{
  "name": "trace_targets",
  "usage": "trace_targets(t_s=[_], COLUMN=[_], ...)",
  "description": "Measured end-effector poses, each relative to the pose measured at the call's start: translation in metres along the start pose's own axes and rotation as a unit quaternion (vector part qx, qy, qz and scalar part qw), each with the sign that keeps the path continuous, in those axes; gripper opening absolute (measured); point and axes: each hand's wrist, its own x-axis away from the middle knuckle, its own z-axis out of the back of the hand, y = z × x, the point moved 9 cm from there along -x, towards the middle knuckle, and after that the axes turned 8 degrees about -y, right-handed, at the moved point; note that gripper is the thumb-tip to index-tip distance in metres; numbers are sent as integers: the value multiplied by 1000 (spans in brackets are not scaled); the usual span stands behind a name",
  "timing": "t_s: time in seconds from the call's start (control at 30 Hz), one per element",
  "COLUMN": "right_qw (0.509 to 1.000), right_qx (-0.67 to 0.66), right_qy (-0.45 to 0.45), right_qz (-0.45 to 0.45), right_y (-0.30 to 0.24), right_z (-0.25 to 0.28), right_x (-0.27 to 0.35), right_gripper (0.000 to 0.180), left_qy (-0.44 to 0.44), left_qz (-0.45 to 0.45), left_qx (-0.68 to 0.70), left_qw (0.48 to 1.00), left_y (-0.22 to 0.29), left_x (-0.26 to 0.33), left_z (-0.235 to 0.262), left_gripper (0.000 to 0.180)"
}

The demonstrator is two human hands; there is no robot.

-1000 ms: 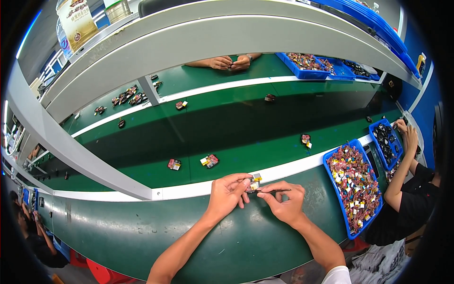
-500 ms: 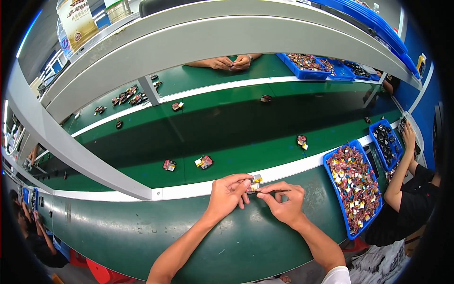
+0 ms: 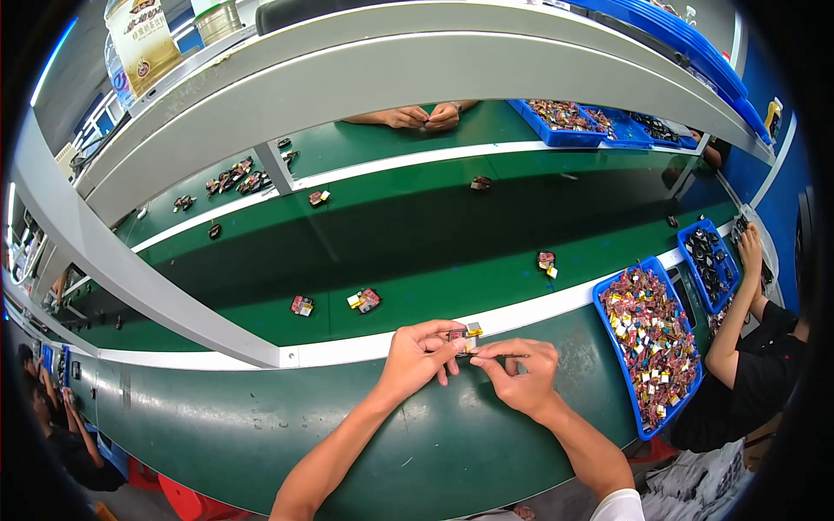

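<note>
My left hand (image 3: 413, 360) pinches a small electronic module (image 3: 459, 339) between thumb and fingers. It has a dark reddish board and a silver block with yellow tape (image 3: 473, 330). My right hand (image 3: 524, 378) is closed around a thin dark stick-shaped tool (image 3: 512, 355), its tip reaching the module's lower edge. Fingers cover part of both, and the tool's exact kind is too small to make out. Both hands are just above the near green tabletop (image 3: 330, 425), by its white edge strip.
A blue tray (image 3: 599, 304) heaped with small modules stands at my right, with a blue bin (image 3: 682, 230) of black parts beyond. Loose modules (image 3: 365, 300) lie on the green belt (image 3: 434, 304). A grey post (image 3: 148, 260) rises at left. Co-workers' hands (image 3: 426, 116) work across and at right.
The modules on the belt have shifted left. In my left hand the module is tilted a little differently and shows more of its board. My right hand has barely moved.
</note>
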Motion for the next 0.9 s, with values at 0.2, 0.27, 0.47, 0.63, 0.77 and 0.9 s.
trace_targets(t_s=[0.2, 0.27, 0.47, 0.63, 0.77, 0.9], right_qw=[998, 998, 995, 991, 991, 993], right_qx=[12, 19, 41, 67, 50, 24], right_qy=[-6, -5, -1, 3, 81, 99], right_qz=[54, 65, 94, 113, 99, 56], right_y=[-14, -18, -25, -23, -13, -5], right_z=[-1, -1, -2, -1, 16, 19], right_x=[-2, -3, -2, -5, -8, -7], right_gripper=[14, 14, 13, 15, 16, 15], left_qy=[19, 24, 45, 84, 177, 204], left_qz=[6, 8, 6, 8, -42, -35], left_qx=[-15, -15, -24, -67, -105, -174], left_qw=[1000, 1000, 999, 994, 978, 963], left_y=[1, 1, -1, 0, 12, 19], left_x=[3, 3, 4, -6, -42, -75], left_z=[2, 2, 3, 2, 34, 58], left_gripper=[24, 24, 21, 18, 17, 19])
